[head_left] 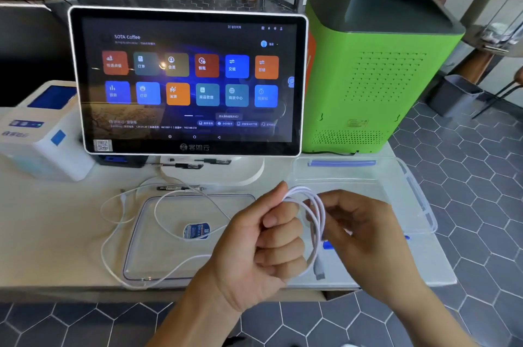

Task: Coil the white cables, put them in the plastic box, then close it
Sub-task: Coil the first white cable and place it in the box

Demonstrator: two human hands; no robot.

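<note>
Fingers (pixel 278 236) of the left hand (pixel 260 244) are curled tight round a coil (pixel 312 222) of white cable, thumb laid along its top. Just to the right, the right hand (pixel 365 233) has its fingers bent in toward the loops and seems to pinch them, though I can't make out the contact itself. From the bottom of the coil a plug (pixel 319 270) hangs down. All of this is held up off the table (pixel 56 233), near its front edge.

Loose cable (pixel 133 276) trails away to the left from the left hand, looping across the tabletop and over the clear lid (pixel 147 233), which lies flat with a blue-and-white label (pixel 197 231) on it. Behind the hands sits the open plastic box (pixel 396 196), its blue clasp (pixel 341 163) on the far rim. Two pens (pixel 181 187) lie beyond the lid. Further back stands a lit touchscreen (pixel 188 82), with a white printer (pixel 42 131) to its left and a green machine (pixel 376 69) to its right.
</note>
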